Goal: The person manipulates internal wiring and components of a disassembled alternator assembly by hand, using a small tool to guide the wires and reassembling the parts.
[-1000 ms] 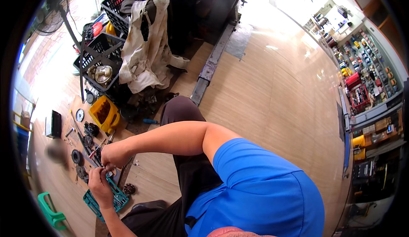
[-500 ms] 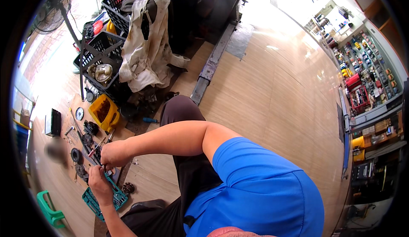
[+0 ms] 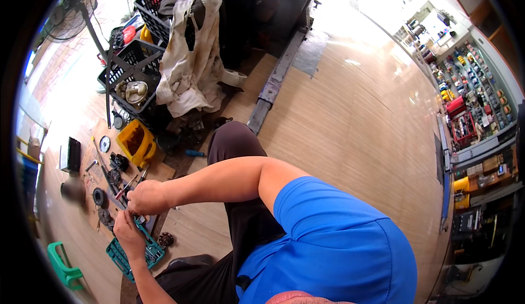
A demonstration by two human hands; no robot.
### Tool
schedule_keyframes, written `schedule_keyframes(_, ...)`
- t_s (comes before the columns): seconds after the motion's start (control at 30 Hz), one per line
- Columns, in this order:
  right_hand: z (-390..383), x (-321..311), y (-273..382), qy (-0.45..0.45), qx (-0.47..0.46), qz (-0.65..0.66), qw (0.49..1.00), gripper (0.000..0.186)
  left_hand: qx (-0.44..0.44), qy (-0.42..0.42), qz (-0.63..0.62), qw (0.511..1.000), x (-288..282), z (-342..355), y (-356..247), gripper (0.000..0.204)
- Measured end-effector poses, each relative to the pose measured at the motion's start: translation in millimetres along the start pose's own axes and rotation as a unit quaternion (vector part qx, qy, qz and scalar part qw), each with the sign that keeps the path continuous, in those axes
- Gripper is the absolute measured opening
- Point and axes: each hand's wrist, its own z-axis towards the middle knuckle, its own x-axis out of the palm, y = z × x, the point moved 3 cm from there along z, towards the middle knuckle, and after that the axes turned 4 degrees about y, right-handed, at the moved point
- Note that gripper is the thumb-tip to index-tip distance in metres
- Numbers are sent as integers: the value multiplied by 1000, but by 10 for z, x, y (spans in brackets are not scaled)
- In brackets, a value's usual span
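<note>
My right hand (image 3: 147, 197) and my left hand (image 3: 129, 233) are close together at the lower left, fingers curled as if pinching. A small part between their fingertips is mostly hidden, and its kind does not show. Below my left hand, partly covered by it, lies an open teal tool case (image 3: 116, 255) with slots for tools. A thin tool with a reddish part (image 3: 121, 193) lies just beyond my right fingertips. Dark metal parts, among them a black ring (image 3: 99, 197) and a round metal disc (image 3: 104, 144), are spread on a brown board (image 3: 90, 216).
A cut-open yellow jug (image 3: 131, 140) stands beyond the parts. Black crates (image 3: 131, 66) with a stained cloth (image 3: 188, 58) over them are at the far left. A blue-handled screwdriver (image 3: 194, 153) lies by my knee. A green stool (image 3: 64, 268) stands at the lower left.
The view has shifted slightly, so surroundings on the left appear a little further right. Both hands stay close together with only small finger movement.
</note>
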Motion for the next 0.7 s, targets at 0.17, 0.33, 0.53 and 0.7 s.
schedule_keyframes(0.17,48,-30,-81,23,-6,58,998,26,-4,2,7,1000,-26,-16,1,33)
schedule_keyframes(0.33,64,37,-163,-3,-24,114,993,27,10,6,24,1000,11,-20,20,34)
schedule_keyframes(0.53,27,-19,-121,14,-24,77,997,23,9,18,8,1000,9,-3,-53,34)
schedule_keyframes(0.7,19,93,-178,1,-57,35,998,15,10,21,4,1000,35,6,-112,33)
